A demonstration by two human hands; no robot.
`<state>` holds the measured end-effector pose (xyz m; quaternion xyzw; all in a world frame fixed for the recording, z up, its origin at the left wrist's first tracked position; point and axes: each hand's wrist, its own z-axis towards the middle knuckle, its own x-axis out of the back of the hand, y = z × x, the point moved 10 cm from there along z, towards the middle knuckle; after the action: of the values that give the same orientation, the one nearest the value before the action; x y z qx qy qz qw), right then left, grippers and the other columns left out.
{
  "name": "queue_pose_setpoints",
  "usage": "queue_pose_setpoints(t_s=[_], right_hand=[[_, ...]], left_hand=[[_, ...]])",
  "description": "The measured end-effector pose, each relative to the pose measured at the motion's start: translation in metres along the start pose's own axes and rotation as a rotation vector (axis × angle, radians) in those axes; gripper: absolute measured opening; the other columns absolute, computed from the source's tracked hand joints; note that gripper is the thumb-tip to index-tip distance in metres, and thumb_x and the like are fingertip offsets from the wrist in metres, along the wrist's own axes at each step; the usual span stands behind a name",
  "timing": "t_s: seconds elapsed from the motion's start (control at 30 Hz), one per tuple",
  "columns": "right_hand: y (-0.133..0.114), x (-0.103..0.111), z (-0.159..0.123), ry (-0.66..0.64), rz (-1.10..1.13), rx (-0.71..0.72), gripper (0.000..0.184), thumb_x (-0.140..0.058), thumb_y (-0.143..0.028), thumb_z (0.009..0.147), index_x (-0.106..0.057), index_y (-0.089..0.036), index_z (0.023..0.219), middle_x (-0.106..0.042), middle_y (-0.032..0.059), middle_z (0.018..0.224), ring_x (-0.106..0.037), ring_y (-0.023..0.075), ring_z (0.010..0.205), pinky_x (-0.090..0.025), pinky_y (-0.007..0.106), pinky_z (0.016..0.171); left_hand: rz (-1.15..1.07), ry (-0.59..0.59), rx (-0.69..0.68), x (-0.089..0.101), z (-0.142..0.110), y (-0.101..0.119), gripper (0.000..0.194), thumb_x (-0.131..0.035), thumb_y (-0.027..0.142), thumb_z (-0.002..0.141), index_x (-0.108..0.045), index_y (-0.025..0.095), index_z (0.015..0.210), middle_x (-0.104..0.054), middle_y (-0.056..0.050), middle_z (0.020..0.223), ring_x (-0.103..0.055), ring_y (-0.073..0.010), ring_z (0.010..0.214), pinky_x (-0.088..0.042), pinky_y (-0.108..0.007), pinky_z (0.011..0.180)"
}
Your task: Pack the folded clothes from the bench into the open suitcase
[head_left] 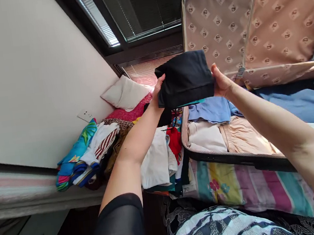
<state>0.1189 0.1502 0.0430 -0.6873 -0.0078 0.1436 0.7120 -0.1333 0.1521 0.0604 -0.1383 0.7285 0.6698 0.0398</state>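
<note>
The left hand [158,90] clamps a smooth, boxy fold of black cloth [186,78] while the right hand [222,82], its grip unclear, meets the opposite edge near creased, diamond-printed suitcase lining [279,22].

One head-worn camera is looking forward and down from behind the left grip [159,88] and right grip [223,82], sitting near enough that the left forearm [133,147] and right forearm [284,128] are filling much of the foreground. Its wide view is taking in the window [144,12] beyond the grip, the wall [31,72] to its left, the open suitcase [225,157] to its right, and patterned cloth [224,227] nearer the camera.
</note>
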Motion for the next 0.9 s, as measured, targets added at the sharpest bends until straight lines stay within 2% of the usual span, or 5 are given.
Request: queue_pose_setpoints(t_s=[0.2, 0.4, 0.53, 0.67, 0.9], right_hand=[[-0.059, 0.061, -0.016, 0.24, 0.187, 0.123, 0.036, -0.089, -0.011, 0.074, -0.068, -0.014, 0.104, -0.079, 0.0006, 0.091, -0.076, 0.0227, 0.103, -0.058, 0.049, 0.112], [-0.149, 0.147, -0.027, 0.378, 0.1, 0.501, 0.026, -0.062, 0.003, 0.094, -0.07, -0.012, 0.115, -0.081, 0.0011, 0.117, -0.073, 0.0178, 0.122, -0.055, 0.039, 0.106], [-0.191, 0.155, -0.037, 0.274, 0.01, 0.713, 0.035, -0.083, -0.001, 0.083, -0.075, -0.022, 0.111, -0.08, -0.0048, 0.12, -0.071, 0.0212, 0.128, -0.057, 0.036, 0.107], [-0.133, 0.144, -0.025, 0.299, 0.017, 0.536, 0.046, -0.093, -0.005, 0.072, -0.073, -0.017, 0.112, -0.081, 0.0004, 0.116, -0.074, 0.021, 0.119, -0.057, 0.043, 0.112], [0.073, 0.121, -0.011, 0.498, 0.071, -0.126, 0.04, -0.082, 0.002, 0.062, -0.066, -0.017, 0.093, -0.074, -0.0038, 0.078, -0.075, 0.0197, 0.083, -0.065, 0.048, 0.099]], left_hand=[[0.048, -0.277, -0.055, -0.11, 0.008, -0.003, 0.054, -0.043, 0.051, 0.113, -0.067, 0.013, 0.142, -0.08, -0.007, 0.12, -0.062, -0.0307, 0.143, -0.058, -0.043, 0.114], [0.111, -0.567, -0.177, -0.203, 0.008, 0.061, 0.03, -0.051, 0.022, 0.108, -0.068, 0.013, 0.132, -0.077, -0.003, 0.11, -0.073, -0.0289, 0.125, -0.064, -0.039, 0.095], [0.153, -0.582, -0.206, -0.229, 0.025, 0.066, 0.028, -0.053, 0.019, 0.106, -0.067, 0.015, 0.129, -0.076, 0.0, 0.112, -0.072, -0.0303, 0.125, -0.061, -0.042, 0.091], [0.195, -0.508, -0.064, -0.197, 0.035, 0.006, 0.026, -0.056, 0.024, 0.105, -0.069, 0.011, 0.123, -0.078, -0.005, 0.116, -0.073, -0.0317, 0.126, -0.063, -0.046, 0.097], [0.711, -0.173, 0.022, -0.108, 0.033, -0.092, 0.058, -0.069, 0.0, 0.082, -0.064, 0.014, 0.138, -0.072, -0.015, 0.14, -0.069, -0.028, 0.131, -0.057, -0.037, 0.112]])
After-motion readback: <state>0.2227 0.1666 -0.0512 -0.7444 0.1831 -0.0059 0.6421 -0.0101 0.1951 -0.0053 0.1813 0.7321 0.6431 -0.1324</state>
